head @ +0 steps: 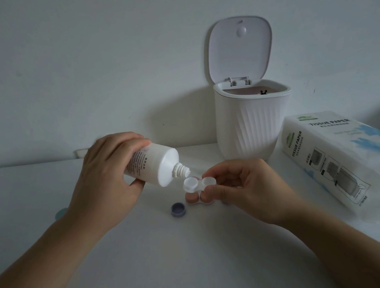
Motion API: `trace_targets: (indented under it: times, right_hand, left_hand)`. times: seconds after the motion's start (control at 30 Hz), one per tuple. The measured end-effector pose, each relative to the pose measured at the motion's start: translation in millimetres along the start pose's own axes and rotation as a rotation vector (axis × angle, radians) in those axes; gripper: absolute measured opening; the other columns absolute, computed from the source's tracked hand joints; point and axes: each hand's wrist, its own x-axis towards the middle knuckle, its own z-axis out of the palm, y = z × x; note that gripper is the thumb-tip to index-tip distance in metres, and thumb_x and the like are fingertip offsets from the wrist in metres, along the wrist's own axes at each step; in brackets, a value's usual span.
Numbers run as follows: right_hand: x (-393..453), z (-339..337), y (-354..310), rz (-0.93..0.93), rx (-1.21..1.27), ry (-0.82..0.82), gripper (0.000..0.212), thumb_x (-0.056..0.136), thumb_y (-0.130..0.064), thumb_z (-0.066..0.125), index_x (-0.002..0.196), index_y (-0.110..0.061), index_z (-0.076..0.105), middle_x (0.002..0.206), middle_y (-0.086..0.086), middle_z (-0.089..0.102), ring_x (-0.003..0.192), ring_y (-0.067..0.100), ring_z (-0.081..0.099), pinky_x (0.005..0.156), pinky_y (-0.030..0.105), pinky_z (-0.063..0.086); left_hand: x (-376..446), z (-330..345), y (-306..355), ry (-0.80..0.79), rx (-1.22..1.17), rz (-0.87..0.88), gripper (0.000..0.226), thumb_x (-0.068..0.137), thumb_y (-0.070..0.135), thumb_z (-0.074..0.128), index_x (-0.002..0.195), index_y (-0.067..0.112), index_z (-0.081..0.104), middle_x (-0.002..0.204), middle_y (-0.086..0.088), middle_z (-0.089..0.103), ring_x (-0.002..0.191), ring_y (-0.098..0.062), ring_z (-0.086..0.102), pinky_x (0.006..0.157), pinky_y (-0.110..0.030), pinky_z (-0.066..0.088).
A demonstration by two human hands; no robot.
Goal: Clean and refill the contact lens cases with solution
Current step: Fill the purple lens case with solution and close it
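1. The white contact lens case is smooth moulded plastic: two shallow round wells joined side by side, both uncapped. It is held just above the table.
2. The right hand pinches the case at its right well, fingers curled round that end.
3. A second case, with pinkish round wells, lies on the table directly beneath the white one, partly hidden by the right fingertips.
4. The solution bottle is a matte white plastic cylinder with printed text, tilted so its ribbed, threaded nozzle points down at the left well, just above it.
5. The left hand grips the bottle's body, fingers wrapped round it.
6. A small round purple cap lies open side up on the white table, just left of the pink case.
7. Behind stand a ribbed white bin, lid raised, and a glossy pack of tissue paper.
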Motion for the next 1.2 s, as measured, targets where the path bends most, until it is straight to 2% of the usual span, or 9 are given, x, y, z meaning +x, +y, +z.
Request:
trace_targets:
  times: [0.2, 0.33, 0.43, 0.7, 0.83, 1.0, 1.07, 1.13, 1.2]
  right_hand:
    - [-1, -1, 3, 0.014, 0.001, -0.036, 0.017, 0.087, 0.001, 0.074, 0.101, -0.01, 0.073, 0.085, -0.004, 0.08, 0.08, 0.003, 0.075, 0.067, 0.008, 0.051]
    - [-1, -2, 3, 0.03, -0.033, -0.045, 0.02, 0.086, -0.005, 0.076, 0.102, -0.016, 0.073, 0.096, 0.005, 0.079, 0.091, 0.02, 0.077, 0.077, 0.018, 0.056]
    - [-1, -2, 4, 0.072, -0.074, -0.079, 0.02, 0.085, -0.005, 0.077, 0.102, -0.014, 0.072, 0.103, -0.009, 0.079, 0.093, 0.021, 0.076, 0.085, 0.028, 0.058]
    - [-3, -1, 4, 0.077, -0.194, -0.186, 0.021, 0.085, -0.002, 0.076, 0.095, -0.02, 0.072, 0.083, -0.025, 0.074, 0.064, -0.004, 0.065, 0.061, 0.019, 0.054]
    - [-3, -3, 5, 0.002, -0.372, -0.248, 0.022, 0.085, -0.01, 0.079, 0.096, -0.028, 0.073, 0.073, -0.04, 0.064, 0.067, -0.025, 0.054, 0.061, -0.002, 0.04]
    - [-1, -5, 12, -0.013, -0.536, -0.231, 0.021, 0.08, -0.035, 0.083, 0.098, -0.041, 0.073, 0.061, -0.019, 0.053, 0.052, 0.002, 0.035, 0.052, 0.013, 0.028]
    - [-1, -6, 12, -0.009, -0.524, -0.245, 0.023, 0.078, -0.035, 0.084, 0.097, -0.041, 0.074, 0.067, -0.02, 0.059, 0.059, -0.001, 0.049, 0.059, 0.014, 0.038]
    - [-1, -5, 11, -0.003, -0.509, -0.265, 0.025, 0.077, -0.032, 0.085, 0.098, -0.04, 0.075, 0.098, -0.024, 0.072, 0.095, -0.003, 0.066, 0.086, 0.019, 0.05]
    - [-1, -5, 10, -0.024, -0.53, -0.275, 0.027, 0.076, -0.033, 0.085, 0.101, -0.038, 0.075, 0.113, -0.02, 0.071, 0.114, 0.002, 0.064, 0.102, 0.027, 0.047]
  left_hand:
    - [-3, 0, 2, 0.029, -0.114, -0.099, 0.066, 0.062, 0.004, 0.092, 0.121, 0.012, 0.064, 0.124, 0.0, 0.063, 0.116, -0.023, 0.054, 0.099, -0.035, 0.043]
    - [-6, -2, 2, 0.043, -0.253, -0.272, 0.066, 0.063, 0.008, 0.092, 0.12, 0.024, 0.061, 0.118, 0.012, 0.062, 0.11, -0.009, 0.054, 0.089, -0.004, 0.035]
    - [-7, -4, 3, 0.072, -0.333, -0.401, 0.063, 0.065, 0.015, 0.089, 0.115, 0.038, 0.058, 0.115, 0.02, 0.062, 0.105, 0.013, 0.051, 0.08, 0.004, 0.033]
    - [-7, -5, 3, 0.072, -0.374, -0.444, 0.062, 0.066, 0.016, 0.089, 0.113, 0.039, 0.056, 0.113, 0.024, 0.061, 0.101, 0.022, 0.049, 0.076, 0.005, 0.033]
    - [-8, -5, 2, 0.077, -0.386, -0.439, 0.062, 0.066, 0.015, 0.089, 0.113, 0.038, 0.056, 0.11, 0.027, 0.06, 0.1, 0.022, 0.049, 0.076, 0.005, 0.033]
    - [-7, -5, 2, 0.071, -0.39, -0.442, 0.062, 0.066, 0.016, 0.089, 0.114, 0.038, 0.056, 0.111, 0.028, 0.059, 0.1, 0.024, 0.048, 0.076, 0.006, 0.032]
    - [-7, -6, 1, 0.072, -0.391, -0.441, 0.062, 0.066, 0.017, 0.089, 0.114, 0.038, 0.056, 0.111, 0.028, 0.059, 0.1, 0.025, 0.047, 0.076, 0.006, 0.032]
    - [-8, -6, 1, 0.073, -0.39, -0.438, 0.062, 0.066, 0.017, 0.089, 0.114, 0.038, 0.056, 0.111, 0.028, 0.059, 0.1, 0.024, 0.048, 0.076, 0.006, 0.032]
    - [-8, -6, 1, 0.073, -0.39, -0.44, 0.062, 0.066, 0.017, 0.089, 0.114, 0.039, 0.056, 0.112, 0.028, 0.06, 0.101, 0.024, 0.048, 0.076, 0.005, 0.032]
